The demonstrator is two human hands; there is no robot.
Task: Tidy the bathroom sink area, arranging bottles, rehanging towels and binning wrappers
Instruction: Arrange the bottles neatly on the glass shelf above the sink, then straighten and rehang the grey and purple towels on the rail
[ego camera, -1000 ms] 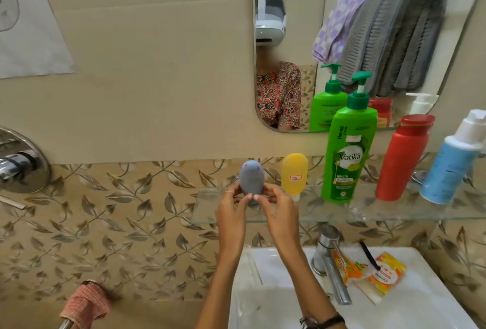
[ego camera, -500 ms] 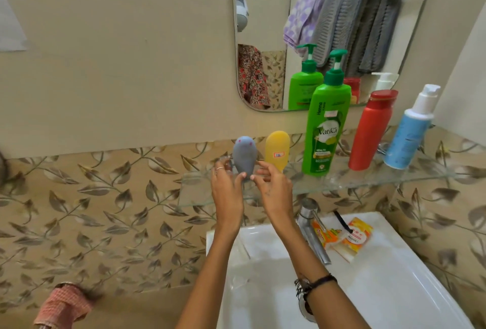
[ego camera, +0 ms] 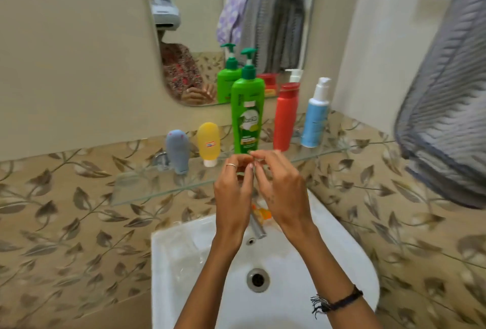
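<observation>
On the glass shelf (ego camera: 147,184) a grey-blue squeeze bottle (ego camera: 178,151) stands on its cap beside a yellow squeeze bottle (ego camera: 209,143). To their right stand a green pump bottle (ego camera: 247,113), a red bottle (ego camera: 286,117) and a blue pump bottle (ego camera: 315,118). My left hand (ego camera: 232,192) and my right hand (ego camera: 280,186) hover close together in front of the green bottle, above the tap, fingers loosely curled and holding nothing. Orange wrappers (ego camera: 261,214) peek out between my wrists on the sink rim.
The white sink (ego camera: 289,276) with its drain lies below, the tap (ego camera: 256,226) partly hidden by my hands. A grey ribbed towel (ego camera: 444,107) hangs at the right. The mirror (ego camera: 210,26) reflects more towels on a rail.
Both hands let go of the grey-blue bottle, which now stands on the shelf, and moved right in front of the green bottle. The view tilted down and right.
</observation>
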